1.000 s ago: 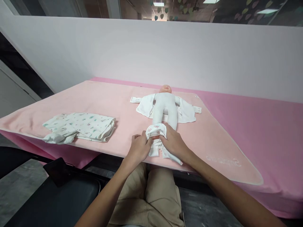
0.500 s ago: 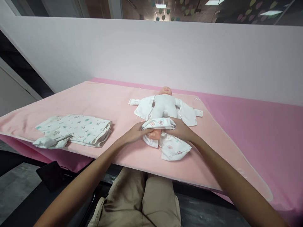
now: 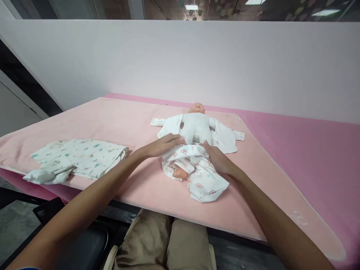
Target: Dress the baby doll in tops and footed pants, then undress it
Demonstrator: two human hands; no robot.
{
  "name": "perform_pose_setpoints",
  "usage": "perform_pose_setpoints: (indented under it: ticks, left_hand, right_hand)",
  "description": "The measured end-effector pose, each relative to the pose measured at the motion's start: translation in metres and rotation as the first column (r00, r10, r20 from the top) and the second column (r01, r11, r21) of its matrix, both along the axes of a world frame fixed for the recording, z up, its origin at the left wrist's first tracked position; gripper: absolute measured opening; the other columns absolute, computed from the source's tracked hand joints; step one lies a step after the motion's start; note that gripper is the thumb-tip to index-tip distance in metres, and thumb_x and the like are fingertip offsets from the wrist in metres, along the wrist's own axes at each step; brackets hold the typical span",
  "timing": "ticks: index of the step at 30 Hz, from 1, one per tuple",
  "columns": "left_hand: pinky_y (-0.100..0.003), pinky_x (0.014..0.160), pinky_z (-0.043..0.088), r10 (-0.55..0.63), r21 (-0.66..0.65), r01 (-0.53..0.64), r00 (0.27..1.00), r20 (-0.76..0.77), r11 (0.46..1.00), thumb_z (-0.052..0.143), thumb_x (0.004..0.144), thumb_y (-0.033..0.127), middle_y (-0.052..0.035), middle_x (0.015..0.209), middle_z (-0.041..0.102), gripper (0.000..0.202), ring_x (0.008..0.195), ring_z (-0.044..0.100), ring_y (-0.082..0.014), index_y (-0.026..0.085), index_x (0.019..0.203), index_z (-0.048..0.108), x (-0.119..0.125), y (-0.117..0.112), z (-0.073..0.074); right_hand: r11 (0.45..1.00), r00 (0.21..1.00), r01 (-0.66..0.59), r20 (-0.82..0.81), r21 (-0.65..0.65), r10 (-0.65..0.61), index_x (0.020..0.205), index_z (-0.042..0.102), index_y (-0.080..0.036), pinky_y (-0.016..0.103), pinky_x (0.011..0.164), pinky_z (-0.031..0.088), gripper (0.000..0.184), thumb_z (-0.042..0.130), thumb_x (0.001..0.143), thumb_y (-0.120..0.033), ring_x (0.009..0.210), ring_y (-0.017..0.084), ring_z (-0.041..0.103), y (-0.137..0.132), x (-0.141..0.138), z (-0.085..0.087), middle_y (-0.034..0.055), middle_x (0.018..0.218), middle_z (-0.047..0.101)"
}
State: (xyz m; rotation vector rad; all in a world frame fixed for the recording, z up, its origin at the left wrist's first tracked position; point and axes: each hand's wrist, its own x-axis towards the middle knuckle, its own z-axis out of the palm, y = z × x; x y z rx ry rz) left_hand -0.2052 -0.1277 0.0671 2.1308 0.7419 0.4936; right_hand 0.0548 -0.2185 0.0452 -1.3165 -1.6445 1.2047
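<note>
A baby doll [image 3: 196,125] lies on its back on the pink blanket [image 3: 118,120], head away from me, on an open white top [image 3: 225,137]. White printed trousers [image 3: 198,168] are bunched over its legs, and one bare foot [image 3: 179,173] pokes out below. My left hand [image 3: 163,144] rests at the waistband by the doll's hip, fingers stretched and gripping the cloth edge. My right hand [image 3: 218,159] lies on the trousers at the other hip, fingers curled into the fabric.
A folded printed baby garment [image 3: 75,157] lies on the blanket to the left. A white wall runs behind the table. A darker pink cover [image 3: 309,150] extends to the right. My knees in tan trousers [image 3: 168,243] and a dark chair sit below the table edge.
Both hands moved up the doll's legs toward its hips, drawing the trousers along. The cloth that was gathered near the feet now covers the legs up to the waist.
</note>
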Motion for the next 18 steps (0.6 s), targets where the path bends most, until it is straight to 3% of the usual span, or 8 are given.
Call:
perform_pose_setpoints:
  ticks: [4,7,11,15,18]
  left_hand:
    - [-0.032,0.063,0.033,-0.227,-0.081,0.219,0.966,-0.124,0.972,0.06,0.096,0.064,-0.0008,0.072,0.049,0.049,0.066,0.043,-0.0161,0.02,0.074,0.054,0.041,0.019,0.016]
    - [-0.032,0.058,0.023,-0.354,-0.208,0.323,0.927,-0.128,0.923,0.073,0.088,0.06,0.0019,0.066,0.04,0.048,0.058,0.033,-0.0125,0.02,0.071,0.054,0.059,0.03,0.015]
    - [-0.03,0.057,0.027,-0.351,-0.283,0.321,0.934,-0.06,0.904,0.076,0.086,0.06,0.0014,0.067,0.046,0.048,0.059,0.04,-0.0129,0.019,0.071,0.057,0.055,0.036,0.001]
    - [-0.029,0.064,0.04,-0.385,-0.375,0.384,0.92,0.075,0.844,0.076,0.088,0.062,0.0002,0.077,0.056,0.046,0.07,0.051,-0.0148,0.019,0.08,0.063,0.044,0.035,-0.008]
    - [-0.028,0.068,0.043,-0.334,-0.404,0.387,0.922,0.196,0.829,0.082,0.085,0.055,0.001,0.086,0.056,0.042,0.077,0.054,-0.0144,0.019,0.09,0.062,0.041,0.036,-0.01]
  right_hand:
    - [0.99,0.997,-0.02,0.07,0.137,0.011,0.075,0.048,-0.023,0.033,0.068,0.038,0.052,0.045,0.108,-0.063,0.071,0.018,0.043,0.002,0.001,-0.005,-0.0008,0.074,0.052]
    - [0.982,0.997,-0.082,0.029,0.17,0.078,0.073,0.046,-0.022,0.032,0.067,0.036,0.048,0.052,0.107,-0.056,0.07,0.017,0.041,0.002,0.006,-0.006,-0.0009,0.076,0.05]
    - [0.992,0.98,-0.117,-0.153,0.05,0.124,0.091,0.063,-0.021,0.031,0.068,0.041,0.033,0.065,0.1,-0.052,0.074,0.018,0.051,0.0,0.006,-0.002,0.0011,0.086,0.061]
    - [0.998,0.931,-0.062,-0.362,-0.014,0.053,0.104,0.067,-0.022,0.034,0.081,0.049,0.028,0.074,0.094,-0.047,0.092,0.024,0.064,-0.001,-0.001,0.001,0.0046,0.101,0.071]
    - [0.998,0.869,-0.032,-0.494,-0.061,-0.002,0.112,0.071,-0.022,0.041,0.088,0.054,0.033,0.073,0.091,-0.048,0.102,0.03,0.068,0.002,-0.006,0.001,0.007,0.104,0.075]
